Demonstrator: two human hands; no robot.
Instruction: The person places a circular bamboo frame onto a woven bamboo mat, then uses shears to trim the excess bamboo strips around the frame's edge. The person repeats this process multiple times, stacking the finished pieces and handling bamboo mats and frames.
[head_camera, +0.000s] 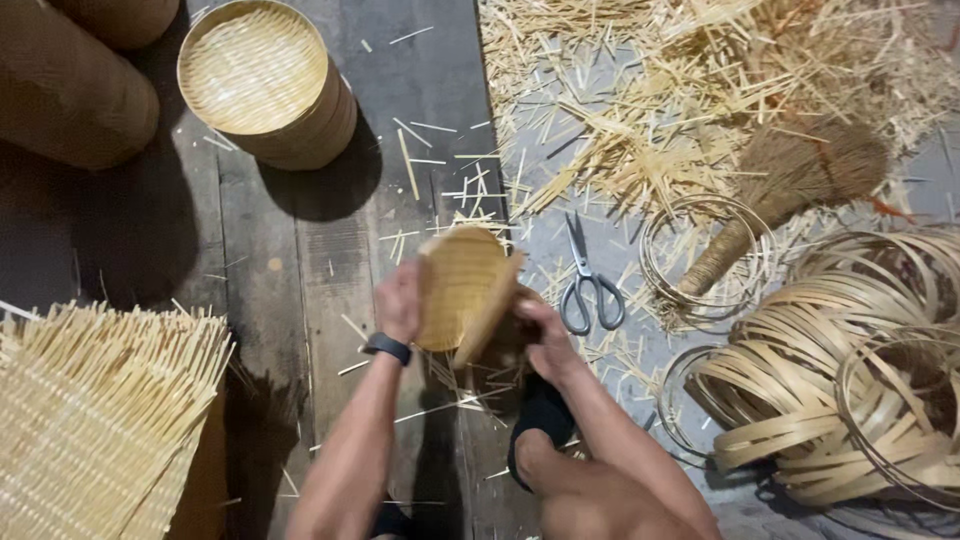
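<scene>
Both forearms come up from the bottom centre of the frame, elbows low, hands meeting mid-frame. My left hand (400, 300) grips the left edge of a small round woven bamboo tray (462, 290), fingers wrapped behind it, black wristband (387, 347) on that wrist. My right hand (545, 340) clamps the tray's lower right rim, thumb side toward the weave. The tray is held tilted, nearly on edge, woven face to the camera, just above centre frame, off the floor.

Containers: stack of finished round trays (265, 80) at upper left, top one open side up, nothing in it. Two larger rolled brown bundles (70, 90) at the far upper left corner, contents not visible.

Lower left: flat woven bamboo mat (95, 410) with loose strip ends sticking out along its top edge. Scissors (590, 285) lie closed on the floor just right of the tray. Thin wire-like hoops (705, 260) sit right of the scissors, with a brush broom (790, 190) lying across them. Pile of coiled bamboo strips (850, 380) at lower right. Cut bamboo slivers (680, 90) are heaped at upper right. My foot in a black sandal (540, 420) is below the right hand.
</scene>
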